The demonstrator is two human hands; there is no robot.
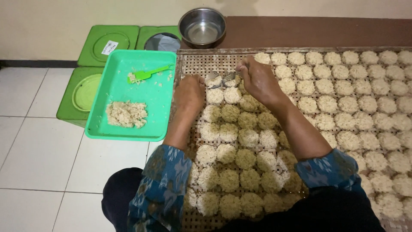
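Observation:
My left hand (189,93) and my right hand (256,79) each hold a metal fork (211,77), the tines meeting over a small pale noodle mound (214,82) near the far left of a woven bamboo tray (189,60). The second fork (230,75) sticks out from my right fist. Several round noodle clumps (326,103) lie in rows across the tray, filling most of it. To the left sits a green plastic tray (165,129) with a heap of loose noodles (126,114) and a green plastic spoon (148,74).
A steel bowl (202,26) stands beyond the woven tray on a brown ledge. Green square containers (109,43) with lids sit at the far left on white floor tiles (38,146). My blue patterned sleeves and dark lap fill the near edge.

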